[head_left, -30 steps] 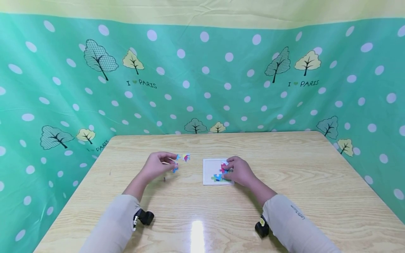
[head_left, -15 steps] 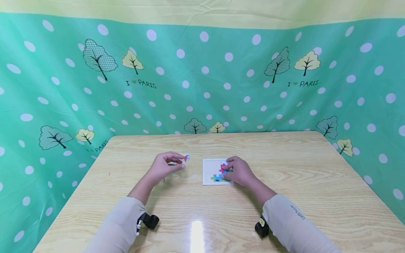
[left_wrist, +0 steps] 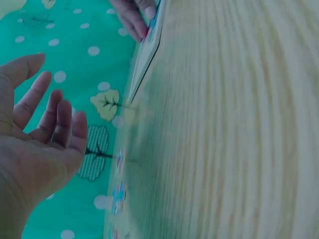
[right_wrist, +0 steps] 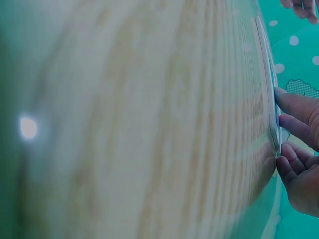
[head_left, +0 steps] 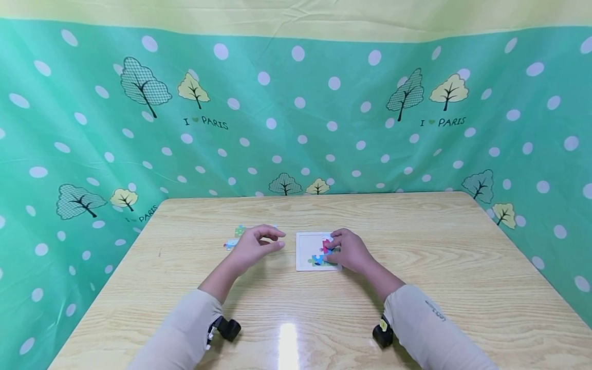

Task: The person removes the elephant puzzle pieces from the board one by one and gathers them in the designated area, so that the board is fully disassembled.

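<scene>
A white puzzle board (head_left: 305,241) lies on the table with a few joined jigsaw pieces (head_left: 317,261) along its front and right side. My right hand (head_left: 353,252) holds the board at its right edge. Its thumb and a finger rest on the pieces, partly covering them; in the right wrist view, further fingers bend at the edge. My left hand (head_left: 256,249) is raised left of the board, fingers apart and loosely bent, with nothing seen between them. Loose jigsaw pieces (head_left: 230,244) lie behind it, partly hidden; the left wrist view shows colourful pieces (left_wrist: 118,199) low on the table.
The wooden table (head_left: 416,226) reaches back to a green dotted curtain (head_left: 351,128). Black wrist cameras (head_left: 228,329) sit on both forearms, close above the tabletop. A bright reflection shows near the front.
My left hand has moved right from over the loose pieces towards the board, uncovering pieces on the left and covering others. My right hand and the board stay put.
</scene>
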Demonstrator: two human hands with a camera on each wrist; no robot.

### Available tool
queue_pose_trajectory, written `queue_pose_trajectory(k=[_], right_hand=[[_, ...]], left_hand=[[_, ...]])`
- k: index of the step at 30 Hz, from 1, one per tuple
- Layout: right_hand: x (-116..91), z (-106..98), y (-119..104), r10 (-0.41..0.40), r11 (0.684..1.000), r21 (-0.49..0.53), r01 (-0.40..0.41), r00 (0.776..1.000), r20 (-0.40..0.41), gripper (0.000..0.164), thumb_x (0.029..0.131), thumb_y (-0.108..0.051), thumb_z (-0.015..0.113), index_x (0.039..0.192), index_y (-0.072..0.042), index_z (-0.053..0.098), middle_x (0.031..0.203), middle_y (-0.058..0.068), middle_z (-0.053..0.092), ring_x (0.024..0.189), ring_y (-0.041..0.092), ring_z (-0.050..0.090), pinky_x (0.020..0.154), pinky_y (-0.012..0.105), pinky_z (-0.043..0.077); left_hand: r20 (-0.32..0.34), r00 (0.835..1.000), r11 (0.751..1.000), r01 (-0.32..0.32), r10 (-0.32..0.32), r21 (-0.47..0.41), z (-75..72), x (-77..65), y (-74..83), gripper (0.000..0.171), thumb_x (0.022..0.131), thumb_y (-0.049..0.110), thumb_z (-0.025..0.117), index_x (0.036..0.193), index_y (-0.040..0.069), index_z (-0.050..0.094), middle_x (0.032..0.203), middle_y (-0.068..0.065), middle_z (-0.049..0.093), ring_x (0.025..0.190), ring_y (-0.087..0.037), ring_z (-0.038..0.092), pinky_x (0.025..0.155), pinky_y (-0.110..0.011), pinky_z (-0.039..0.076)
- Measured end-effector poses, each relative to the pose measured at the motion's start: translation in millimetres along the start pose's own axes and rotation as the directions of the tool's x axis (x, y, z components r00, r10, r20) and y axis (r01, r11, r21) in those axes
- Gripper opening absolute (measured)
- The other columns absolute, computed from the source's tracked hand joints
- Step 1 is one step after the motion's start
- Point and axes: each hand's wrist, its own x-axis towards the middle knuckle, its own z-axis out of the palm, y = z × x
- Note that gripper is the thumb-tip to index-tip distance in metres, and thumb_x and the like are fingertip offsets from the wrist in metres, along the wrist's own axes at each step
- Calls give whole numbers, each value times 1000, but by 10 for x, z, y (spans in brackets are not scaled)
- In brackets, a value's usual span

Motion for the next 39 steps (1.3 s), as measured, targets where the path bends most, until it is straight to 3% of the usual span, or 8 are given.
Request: queue_pose_trajectory(k=[9, 14, 30, 39], right_hand=[[-15, -19, -10, -23, 1000, -6, 23, 1000, 6, 27, 76, -16, 85, 98, -2, 74, 130, 8, 56, 118, 30, 53, 101, 44, 44], [-8, -24, 8, -33, 999, -15, 33, 999, 10, 27, 77, -15, 84, 98, -2, 75, 131, 9, 56, 120, 31, 52, 103, 45, 42], [-27, -96, 60, -79, 997, -22, 80, 995, 64, 29, 83, -16, 79, 111, -9, 75, 136, 10, 55, 122, 34, 53, 102, 48, 43], [0, -93, 80, -112, 992, -52, 116, 991, 68, 26, 83, -13, 79, 107, -8, 76, 134, 12, 56, 119, 33, 55, 99, 47, 45]], left_hand=[[60, 998, 999, -27, 26, 20, 171, 20, 78, 28, 85, 13, 76, 111, 5, 71, 122, -2, 59, 117, -30, 48, 95, -43, 43], [111, 993, 997, -53, 47, 50, 251, 28, 103, 30, 85, 20, 76, 113, 9, 70, 125, -1, 57, 122, -32, 47, 98, -49, 41], [248, 968, 993, -61, 36, 96, 464, 115, 105, 35, 88, 24, 73, 119, 9, 68, 133, -6, 52, 127, -31, 44, 105, -53, 37], [277, 961, 970, -83, 17, 229, 557, 170, 147, 40, 84, 26, 77, 120, 11, 70, 136, -6, 51, 130, -28, 42, 107, -53, 33]])
